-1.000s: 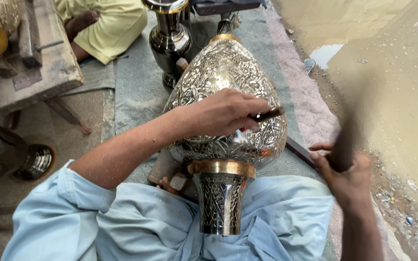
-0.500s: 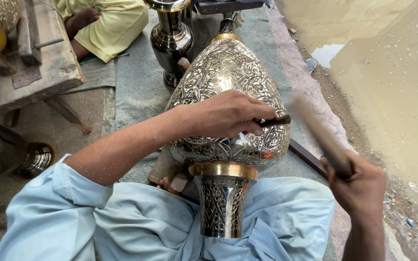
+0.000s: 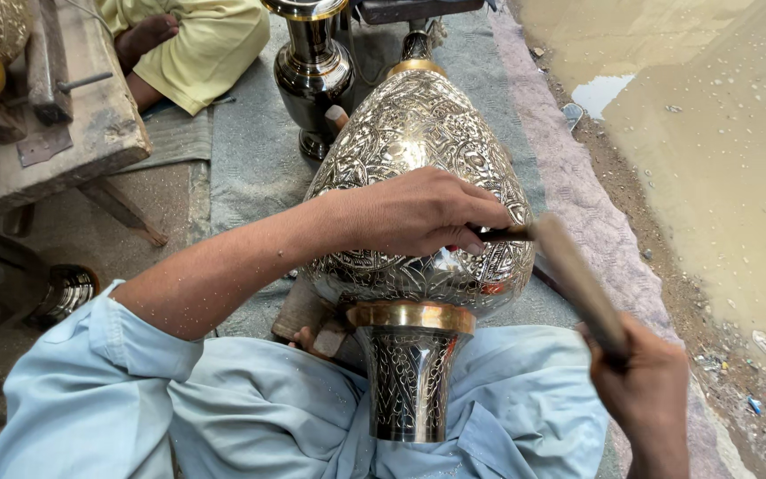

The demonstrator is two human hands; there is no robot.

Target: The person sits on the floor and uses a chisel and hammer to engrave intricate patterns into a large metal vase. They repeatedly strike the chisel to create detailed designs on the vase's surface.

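The engraved silver vase (image 3: 418, 177) lies on its side across the person's lap, long axis running from 6 to 12 o'clock, its gold-banded foot (image 3: 410, 372) toward the person and its narrow neck pointing away. The left hand (image 3: 418, 213) rests on the belly, grip clenched on a thin chisel (image 3: 498, 234) pointing to 3 o'clock. At 4 o'clock the right hand (image 3: 644, 381) grasps a wooden mallet (image 3: 574, 275), its head touching the chisel's end. At 12 o'clock stands a dark metal vase (image 3: 310, 71).

A grey mat (image 3: 250, 168) (edged pink at right) covers the ground, carrying the engraved vase (image 3: 418, 160) and, farther off, a dark urn (image 3: 310, 66).
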